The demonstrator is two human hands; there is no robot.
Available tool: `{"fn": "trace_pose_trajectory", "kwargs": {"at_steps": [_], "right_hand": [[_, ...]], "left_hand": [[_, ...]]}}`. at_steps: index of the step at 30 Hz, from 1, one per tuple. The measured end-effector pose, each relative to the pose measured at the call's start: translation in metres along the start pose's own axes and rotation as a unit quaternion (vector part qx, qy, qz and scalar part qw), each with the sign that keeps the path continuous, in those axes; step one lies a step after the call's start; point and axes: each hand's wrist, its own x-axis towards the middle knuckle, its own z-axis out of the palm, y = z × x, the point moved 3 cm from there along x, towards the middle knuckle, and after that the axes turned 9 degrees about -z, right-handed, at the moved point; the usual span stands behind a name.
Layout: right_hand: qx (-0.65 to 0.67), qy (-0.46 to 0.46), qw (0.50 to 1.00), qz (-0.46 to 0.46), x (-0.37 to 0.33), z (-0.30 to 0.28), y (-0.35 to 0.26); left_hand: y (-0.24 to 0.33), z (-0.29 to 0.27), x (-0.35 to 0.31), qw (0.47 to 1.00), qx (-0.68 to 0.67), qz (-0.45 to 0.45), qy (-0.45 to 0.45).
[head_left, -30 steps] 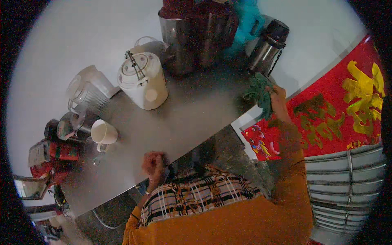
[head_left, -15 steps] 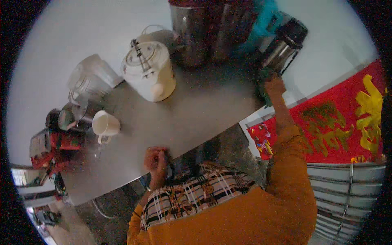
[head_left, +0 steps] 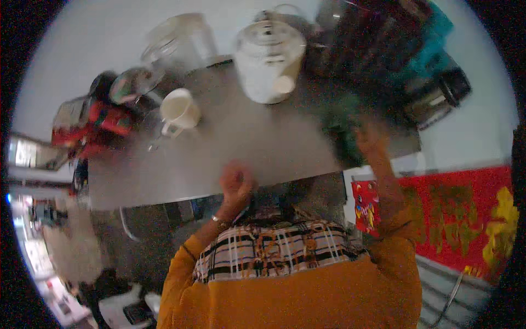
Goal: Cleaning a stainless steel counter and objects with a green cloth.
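Note:
My right hand [head_left: 372,138] is at the right part of the grey table [head_left: 219,148], its fingers closed on a dark green thing, perhaps a bag [head_left: 344,129], too blurred to name. Over the table's front edge, my left hand [head_left: 238,181] is curled into a loose fist; whatever is inside it, if anything, is hidden. A cream mug [head_left: 181,109] stands to the left of that hand. Farther back is a white lidded pot-like container [head_left: 269,63]. At the right end of the table lies or leans a steel flask with a black top [head_left: 438,98].
Clear jugs [head_left: 181,41] stand at the back left, with red packages [head_left: 112,115] near the left end. Dark tall containers [head_left: 361,44] and a turquoise bag [head_left: 430,57] fill the back right. A red sheet with yellow strokes [head_left: 455,214] hangs at the right.
My right hand has drawn the dark green thing away from the flask, leftward over the table. My left hand stays curled near the front edge. The whole view has turned.

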Motion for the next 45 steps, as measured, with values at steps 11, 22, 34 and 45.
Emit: {"fn": "trace_pose_trajectory", "kwargs": {"at_steps": [11,22,34,45], "right_hand": [[0.018,0.111,0.987,-0.113,0.006,0.001,-0.081],[0.134,0.045,0.972,-0.189,-0.018,-0.001,-0.214],[0.196,0.055,0.921,-0.332,-0.024,-0.003,-0.328],[0.248,-0.001,0.86,-0.445,-0.028,-0.012,-0.468]], "left_hand": [[-0.001,-0.007,0.002,0.994,0.108,-0.005,0.019],[0.017,-0.035,-0.011,0.967,-0.247,-0.062,0.017],[0.006,-0.138,-0.074,0.967,-0.164,-0.164,0.106],[0.0,-0.185,-0.1,0.889,-0.373,-0.189,0.184]]}}
